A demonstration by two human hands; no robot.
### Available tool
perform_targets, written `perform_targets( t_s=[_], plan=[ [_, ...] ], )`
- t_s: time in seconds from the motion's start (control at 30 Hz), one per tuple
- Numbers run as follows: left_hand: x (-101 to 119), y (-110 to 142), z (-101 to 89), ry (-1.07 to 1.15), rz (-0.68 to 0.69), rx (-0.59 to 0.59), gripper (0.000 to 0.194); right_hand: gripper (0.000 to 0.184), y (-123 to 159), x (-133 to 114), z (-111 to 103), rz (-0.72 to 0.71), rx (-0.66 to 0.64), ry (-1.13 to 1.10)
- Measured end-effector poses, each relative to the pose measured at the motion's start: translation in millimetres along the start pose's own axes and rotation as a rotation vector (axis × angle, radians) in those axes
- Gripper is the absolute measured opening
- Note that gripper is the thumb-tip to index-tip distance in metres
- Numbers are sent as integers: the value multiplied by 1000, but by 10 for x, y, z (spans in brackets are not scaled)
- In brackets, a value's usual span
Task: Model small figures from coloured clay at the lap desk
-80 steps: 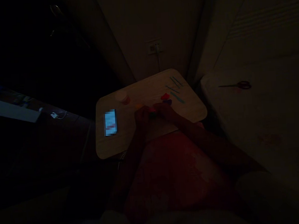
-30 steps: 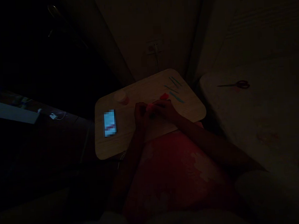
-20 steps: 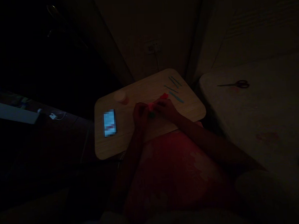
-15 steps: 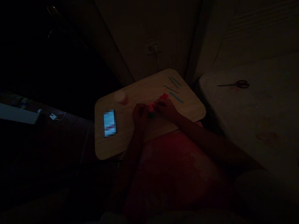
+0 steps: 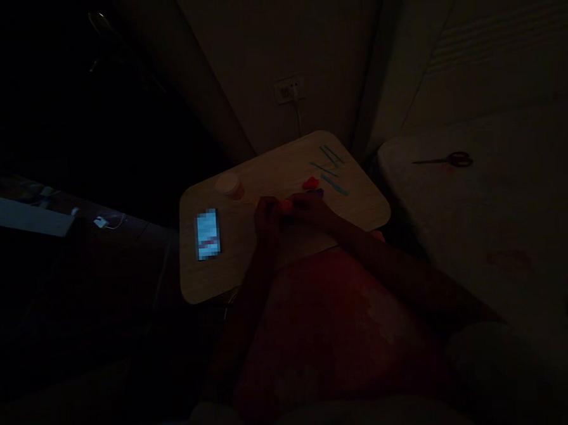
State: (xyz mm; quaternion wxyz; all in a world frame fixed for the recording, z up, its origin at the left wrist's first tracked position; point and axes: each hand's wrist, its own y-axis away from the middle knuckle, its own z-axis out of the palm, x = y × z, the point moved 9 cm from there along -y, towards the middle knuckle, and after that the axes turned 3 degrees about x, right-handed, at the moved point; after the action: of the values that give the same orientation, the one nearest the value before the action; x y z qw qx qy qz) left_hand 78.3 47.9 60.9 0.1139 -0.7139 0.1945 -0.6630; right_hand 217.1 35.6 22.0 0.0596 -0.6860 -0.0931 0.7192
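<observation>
The scene is very dark. My left hand point(image 5: 266, 218) and my right hand point(image 5: 313, 210) meet above a light wooden lap table point(image 5: 281, 162), with a small orange-red lump point(image 5: 286, 205) pinched between their fingers. It looks like modelling clay, but the fingers hide most of it. Just beyond my right hand lie a red piece point(image 5: 311, 184) and a purple piece point(image 5: 318, 193). Several thin teal strips point(image 5: 333, 169) lie at the table's far right corner.
A smartphone point(image 5: 208, 234) with a lit, pixelated screen lies at the table's left. A small round tub point(image 5: 228, 186) stands at the far edge. Scissors point(image 5: 447, 161) lie on the pale bedding to the right. A wall socket point(image 5: 287, 90) with a cord is behind the table.
My hands stay together around the orange-red lump. My right hand has shifted slightly left and now sits closer over it, and the view has barely moved.
</observation>
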Motion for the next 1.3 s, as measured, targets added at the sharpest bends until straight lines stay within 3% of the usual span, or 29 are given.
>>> perform_targets(
  t_s=[0.23,0.4,0.6,1.0,1.3],
  plan=[
    [-32,33,133,-123,14,-176,57,45,26,16,87,20,-132,-105],
    [-14,19,96,-162,44,-122,55,57,11,30,41,-28,-48,-9],
    [-3,18,65,-157,47,-87,55,38,23,-45,-4,-64,18,216],
    [-141,-8,129,-60,-64,-172,63,42,37,-73,15,-57,-28,178],
    [-93,-7,139,-64,-49,-187,59,52,42,-124,36,-71,-61,173]
  ],
)
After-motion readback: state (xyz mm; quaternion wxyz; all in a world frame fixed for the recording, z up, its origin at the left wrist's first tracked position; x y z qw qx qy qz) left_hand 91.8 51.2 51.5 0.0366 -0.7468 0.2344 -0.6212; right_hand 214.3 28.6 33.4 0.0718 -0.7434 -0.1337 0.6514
